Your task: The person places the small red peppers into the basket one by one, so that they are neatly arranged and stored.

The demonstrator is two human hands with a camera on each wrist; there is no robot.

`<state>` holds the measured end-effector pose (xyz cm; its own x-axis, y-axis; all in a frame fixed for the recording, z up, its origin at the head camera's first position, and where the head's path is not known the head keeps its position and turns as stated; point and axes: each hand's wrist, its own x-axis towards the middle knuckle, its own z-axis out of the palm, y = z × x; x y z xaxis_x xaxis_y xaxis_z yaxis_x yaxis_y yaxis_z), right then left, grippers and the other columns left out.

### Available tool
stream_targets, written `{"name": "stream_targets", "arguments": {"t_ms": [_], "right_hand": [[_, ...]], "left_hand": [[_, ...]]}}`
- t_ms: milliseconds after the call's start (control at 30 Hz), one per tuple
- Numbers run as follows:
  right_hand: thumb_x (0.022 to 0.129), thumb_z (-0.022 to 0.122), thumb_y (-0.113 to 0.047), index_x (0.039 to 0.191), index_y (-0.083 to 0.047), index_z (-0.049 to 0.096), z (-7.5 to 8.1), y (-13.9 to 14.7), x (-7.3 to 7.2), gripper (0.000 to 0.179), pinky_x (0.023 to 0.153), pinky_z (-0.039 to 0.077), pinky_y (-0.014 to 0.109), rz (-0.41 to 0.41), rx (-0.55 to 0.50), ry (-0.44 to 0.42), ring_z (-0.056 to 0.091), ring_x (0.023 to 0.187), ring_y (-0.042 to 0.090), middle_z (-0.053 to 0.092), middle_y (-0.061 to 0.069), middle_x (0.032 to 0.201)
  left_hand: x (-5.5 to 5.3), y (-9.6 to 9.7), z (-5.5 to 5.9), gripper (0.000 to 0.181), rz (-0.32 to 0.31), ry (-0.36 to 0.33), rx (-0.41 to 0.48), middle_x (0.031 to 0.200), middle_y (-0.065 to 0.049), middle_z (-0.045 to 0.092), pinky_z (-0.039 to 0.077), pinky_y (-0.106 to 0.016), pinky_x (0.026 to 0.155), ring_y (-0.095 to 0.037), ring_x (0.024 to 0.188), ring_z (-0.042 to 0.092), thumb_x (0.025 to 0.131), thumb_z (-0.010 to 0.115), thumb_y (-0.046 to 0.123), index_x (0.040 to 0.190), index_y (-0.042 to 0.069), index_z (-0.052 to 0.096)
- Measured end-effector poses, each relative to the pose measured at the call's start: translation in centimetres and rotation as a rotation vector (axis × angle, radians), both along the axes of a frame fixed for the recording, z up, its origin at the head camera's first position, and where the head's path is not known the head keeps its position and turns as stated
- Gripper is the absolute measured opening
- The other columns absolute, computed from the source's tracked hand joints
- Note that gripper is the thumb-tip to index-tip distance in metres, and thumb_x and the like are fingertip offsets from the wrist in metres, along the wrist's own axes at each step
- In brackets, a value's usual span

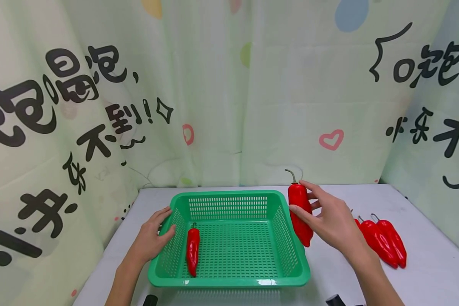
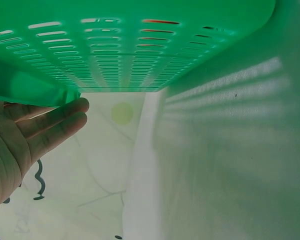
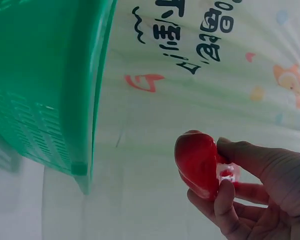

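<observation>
My right hand (image 1: 330, 219) pinches a long red pepper (image 1: 299, 199) between thumb and fingers, its curved stem up, beside the right rim of a green basket (image 1: 229, 282). From the right wrist view, the held pepper (image 3: 196, 162) shows its rounded end, with the basket wall (image 3: 75, 100) off to the left. My left hand (image 1: 151, 238) rests at the basket's left rim, its thumb lying over the edge. The left wrist view has that hand's fingers (image 2: 60, 125) stretched straight just under the rim. Inside the basket, towards the left, lies one thinner red pepper (image 1: 192, 250).
Several red peppers (image 1: 392, 242) lie together on the white table (image 1: 424, 221) to the right, partly behind my right forearm. A pale printed curtain (image 1: 214, 106) hangs behind the table and along its sides. Small dark objects (image 1: 150, 300) show at the bottom edge.
</observation>
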<state>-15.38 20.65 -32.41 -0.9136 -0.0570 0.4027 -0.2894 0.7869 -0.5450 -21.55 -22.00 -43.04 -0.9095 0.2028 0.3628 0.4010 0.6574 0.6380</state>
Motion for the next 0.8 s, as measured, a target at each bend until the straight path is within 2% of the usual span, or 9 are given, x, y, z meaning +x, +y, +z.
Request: {"name": "stream_targets", "arguments": {"t_ms": [200, 367, 600, 800], "right_hand": [[0.089, 0.081, -0.03, 0.149, -0.007, 0.05, 0.3, -1.4, -0.4, 0.071, 0.059, 0.06, 0.032, 0.07, 0.011, 0.035, 0.068, 0.091, 0.027, 0.069, 0.017, 0.115], [0.088, 0.082, -0.027, 0.148, -0.007, 0.051, 0.4, -2.6, -0.7, 0.07, 0.06, 0.061, 0.03, 0.108, 0.024, 0.021, 0.067, 0.091, 0.026, 0.069, 0.015, 0.113], [0.088, 0.082, -0.021, 0.145, -0.005, 0.053, 0.3, -4.2, -1.1, 0.066, 0.059, 0.057, 0.022, 0.167, 0.026, 0.018, 0.067, 0.087, 0.021, 0.07, 0.011, 0.111], [0.087, 0.082, -0.021, 0.144, -0.002, 0.053, 0.1, -5.3, -1.4, 0.067, 0.061, 0.059, 0.023, 0.21, 0.041, 0.005, 0.066, 0.089, 0.02, 0.07, 0.011, 0.112]], "left_hand": [[-0.1, 0.0, 0.0, 0.052, -0.002, 0.009, -0.002, 0.151, -0.025, 0.048, 0.057, -0.051, 0.093, -0.041, 0.125, 0.06, 0.097, 0.067, 0.011, 0.142, -0.01, 0.053], [-0.2, 0.0, 0.0, 0.052, -0.006, 0.012, -0.006, 0.152, -0.025, 0.048, 0.057, -0.051, 0.093, -0.041, 0.126, 0.059, 0.097, 0.067, 0.011, 0.142, -0.01, 0.053], [-0.1, 0.0, 0.1, 0.052, -0.008, 0.007, 0.0, 0.152, -0.025, 0.048, 0.057, -0.051, 0.093, -0.041, 0.125, 0.06, 0.097, 0.067, 0.011, 0.142, -0.01, 0.053], [-0.1, 0.0, 0.0, 0.051, -0.007, 0.009, -0.001, 0.151, -0.025, 0.048, 0.057, -0.052, 0.094, -0.042, 0.126, 0.06, 0.096, 0.067, 0.01, 0.142, -0.01, 0.053]]}}
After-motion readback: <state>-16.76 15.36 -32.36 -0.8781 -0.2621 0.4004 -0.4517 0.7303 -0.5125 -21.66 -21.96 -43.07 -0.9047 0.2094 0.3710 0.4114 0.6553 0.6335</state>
